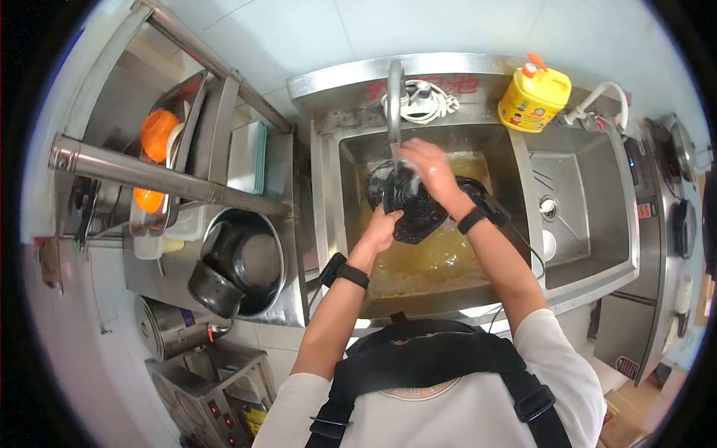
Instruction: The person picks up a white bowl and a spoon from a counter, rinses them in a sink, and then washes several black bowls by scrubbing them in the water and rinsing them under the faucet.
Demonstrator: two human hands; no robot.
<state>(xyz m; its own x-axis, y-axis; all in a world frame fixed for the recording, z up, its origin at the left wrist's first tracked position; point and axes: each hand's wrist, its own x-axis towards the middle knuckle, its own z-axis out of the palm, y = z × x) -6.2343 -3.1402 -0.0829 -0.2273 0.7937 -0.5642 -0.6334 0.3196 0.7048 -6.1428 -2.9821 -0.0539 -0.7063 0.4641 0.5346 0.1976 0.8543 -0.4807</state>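
Note:
A glossy black, wet, dish-like piece (pixel 415 216) with an angular rim is over the cloudy yellowish water in the large sink basin (pixel 351 280). My left hand (pixel 383 226) is closed on its near left edge. My right hand (pixel 432 168) is over its far side, fingers stretched out beside the running stream of the metal faucet (pixel 395 104); no thing shows in its grasp. More dark pieces sit behind and right of the held one, partly hidden by my right forearm.
A yellow jug (pixel 534 97) and a coiled white cord (pixel 424 103) stand on the back ledge. To the right is a second basin (pixel 571 216) with a white hose tap (pixel 605 97). At left are a large pot (pixel 258 257), stacked trays (pixel 258 158) and a rail (pixel 164 178).

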